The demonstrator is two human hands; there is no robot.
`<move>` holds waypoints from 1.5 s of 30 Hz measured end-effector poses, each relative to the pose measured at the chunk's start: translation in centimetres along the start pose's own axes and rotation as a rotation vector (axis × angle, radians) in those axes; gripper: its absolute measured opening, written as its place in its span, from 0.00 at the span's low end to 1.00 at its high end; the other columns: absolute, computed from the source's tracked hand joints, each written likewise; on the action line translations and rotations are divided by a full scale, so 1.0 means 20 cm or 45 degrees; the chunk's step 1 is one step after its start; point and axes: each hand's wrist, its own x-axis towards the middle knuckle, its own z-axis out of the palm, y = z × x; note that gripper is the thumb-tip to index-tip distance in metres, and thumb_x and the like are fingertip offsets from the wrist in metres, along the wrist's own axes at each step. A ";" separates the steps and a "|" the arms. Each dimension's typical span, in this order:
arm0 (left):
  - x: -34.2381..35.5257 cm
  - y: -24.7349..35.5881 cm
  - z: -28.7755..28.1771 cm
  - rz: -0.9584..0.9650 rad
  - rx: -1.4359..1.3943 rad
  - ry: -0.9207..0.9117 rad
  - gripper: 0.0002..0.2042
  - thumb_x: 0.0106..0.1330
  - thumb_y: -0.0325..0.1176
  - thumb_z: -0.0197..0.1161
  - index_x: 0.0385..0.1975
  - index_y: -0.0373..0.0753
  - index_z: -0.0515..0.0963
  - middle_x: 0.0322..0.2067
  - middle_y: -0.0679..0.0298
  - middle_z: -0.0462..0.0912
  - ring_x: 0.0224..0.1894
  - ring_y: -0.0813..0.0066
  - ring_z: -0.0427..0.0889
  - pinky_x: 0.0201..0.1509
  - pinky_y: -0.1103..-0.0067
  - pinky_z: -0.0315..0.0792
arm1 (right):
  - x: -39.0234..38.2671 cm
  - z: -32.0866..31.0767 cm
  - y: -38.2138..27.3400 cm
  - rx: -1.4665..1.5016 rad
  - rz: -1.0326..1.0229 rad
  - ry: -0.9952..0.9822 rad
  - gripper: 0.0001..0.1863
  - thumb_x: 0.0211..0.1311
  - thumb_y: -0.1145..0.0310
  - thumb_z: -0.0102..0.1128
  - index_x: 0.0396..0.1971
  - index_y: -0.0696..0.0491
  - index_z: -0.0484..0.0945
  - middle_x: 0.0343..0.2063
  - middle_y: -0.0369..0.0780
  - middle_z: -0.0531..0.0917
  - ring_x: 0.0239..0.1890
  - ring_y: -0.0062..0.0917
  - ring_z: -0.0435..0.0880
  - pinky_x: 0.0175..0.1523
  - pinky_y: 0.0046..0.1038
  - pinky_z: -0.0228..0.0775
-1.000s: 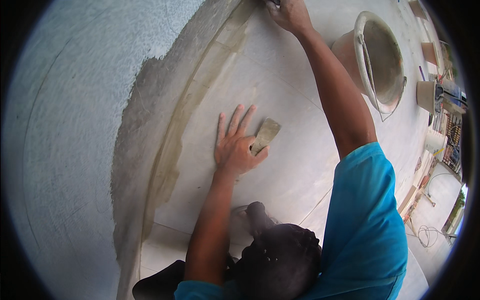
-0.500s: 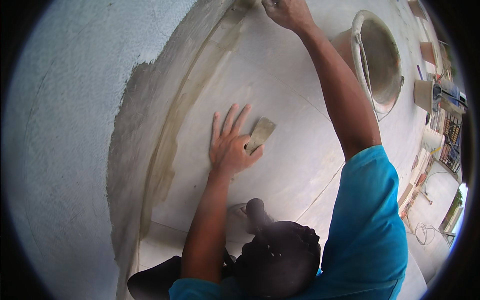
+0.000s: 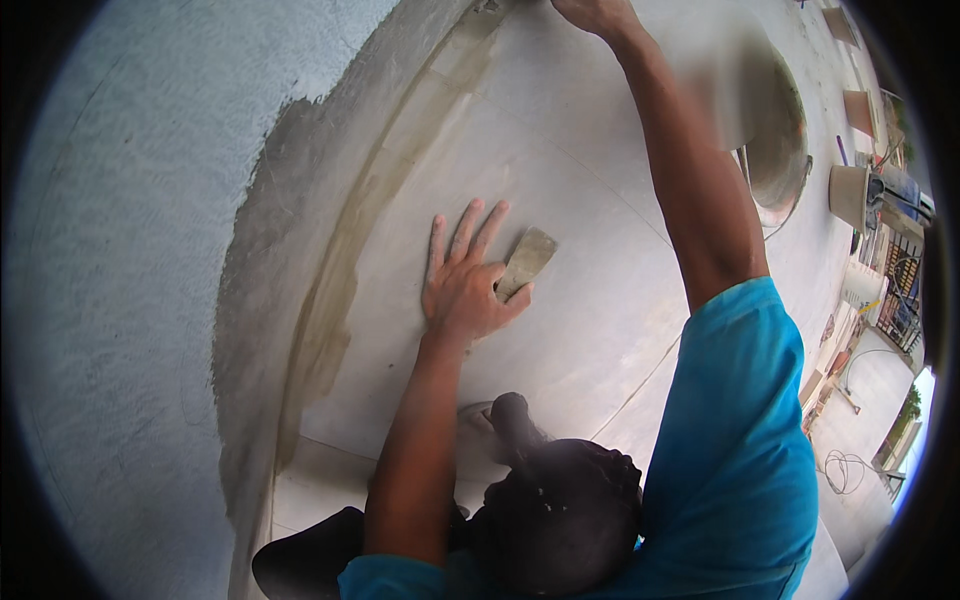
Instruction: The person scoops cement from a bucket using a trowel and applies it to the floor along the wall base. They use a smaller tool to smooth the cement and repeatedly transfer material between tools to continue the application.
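My left hand (image 3: 465, 290) rests on the pale tiled floor (image 3: 570, 200), three fingers spread, thumb and forefinger round a putty knife (image 3: 530, 258) with a short, dirty metal blade. Left of it runs a strip of greyish-olive grout or mortar (image 3: 360, 230) along the foot of the wall. My right hand (image 3: 590, 14) is stretched far forward to the top edge, near the upper end of that strip; its fingers are cut off, and what they hold cannot be seen. Right of my forearm a grout-smeared bucket (image 3: 775, 160) is partly hidden by a pale blurred patch.
The wall (image 3: 120, 300) at left is rough bluish-white over a bare grey band. Along the far right stand pots (image 3: 857, 110), containers (image 3: 848, 192), a white bucket (image 3: 862, 285), a grille (image 3: 900, 290) and loose cable (image 3: 840, 470). My dark-clad knees or legs show at the bottom.
My right hand has moved slightly rightward and up, so its fingers have left the picture. A pale blur now covers part of the bucket. My left hand stays nearly in place.
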 end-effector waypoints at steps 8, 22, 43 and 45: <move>0.01 0.02 -0.02 -0.019 -0.001 -0.025 0.13 0.44 0.42 0.71 0.09 0.42 0.78 0.70 0.65 0.62 0.74 0.60 0.53 0.76 0.54 0.39 | -0.13 0.19 -0.08 -0.179 -0.622 0.194 0.20 0.56 0.67 0.53 0.50 0.48 0.79 0.33 0.46 0.84 0.35 0.43 0.80 0.45 0.41 0.73; 0.00 0.00 -0.01 -0.005 -0.004 0.002 0.12 0.44 0.42 0.71 0.11 0.42 0.80 0.70 0.65 0.63 0.74 0.62 0.53 0.76 0.55 0.39 | -0.01 0.10 0.00 -0.137 -0.218 0.030 0.16 0.55 0.69 0.53 0.44 0.52 0.81 0.30 0.55 0.81 0.37 0.50 0.80 0.44 0.46 0.72; 0.00 0.00 0.00 0.013 -0.004 0.003 0.12 0.45 0.43 0.71 0.12 0.42 0.82 0.71 0.66 0.61 0.74 0.62 0.51 0.77 0.55 0.37 | -0.20 0.05 -0.22 -0.107 -0.134 0.175 0.18 0.56 0.71 0.56 0.48 0.54 0.79 0.33 0.52 0.83 0.40 0.48 0.81 0.46 0.42 0.74; 0.00 0.00 0.01 0.005 -0.012 -0.015 0.12 0.45 0.43 0.71 0.12 0.42 0.81 0.71 0.66 0.61 0.74 0.63 0.51 0.77 0.55 0.37 | -0.09 0.06 -0.02 -0.081 -0.229 0.157 0.17 0.57 0.71 0.54 0.47 0.52 0.80 0.36 0.52 0.83 0.42 0.48 0.81 0.47 0.43 0.73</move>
